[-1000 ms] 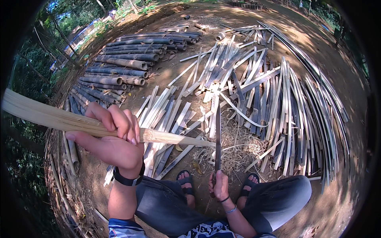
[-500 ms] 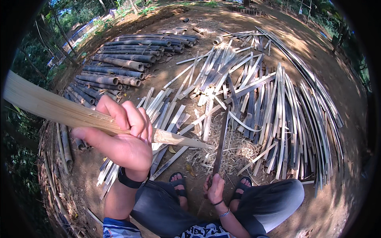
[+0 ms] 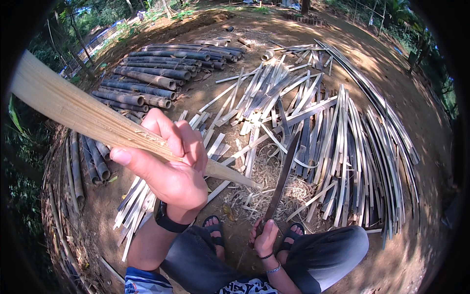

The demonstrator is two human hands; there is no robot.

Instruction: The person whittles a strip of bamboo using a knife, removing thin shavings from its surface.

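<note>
My left hand (image 3: pixel 174 171) is closed round a pale bamboo strip (image 3: pixel 93 117), which slants from the upper left down toward the ground in front of me. Its lower end hangs over a heap of curled shavings (image 3: pixel 259 201). In my right hand (image 3: pixel 266 237) is the handle of a machete (image 3: pixel 284 171), its long dark blade pointing up and away, tilted a little to the right. Blade and strip are apart, with the blade to the right of the strip's lower end. The handle is mostly hidden by my fingers.
Dark bamboo poles (image 3: pixel 152 73) are piled at the far left. Split bamboo strips (image 3: pixel 352 157) lie in a broad fan to the right, and more strips (image 3: pixel 279 88) are heaped ahead. Another bunch of strips (image 3: pixel 134 206) lies by my left forearm. My sandalled feet (image 3: pixel 215 228) flank the bare soil.
My left hand has moved slightly right and down, and the strip has become steeper, its upper end now lower-right less level. The machete blade has tilted further right.
</note>
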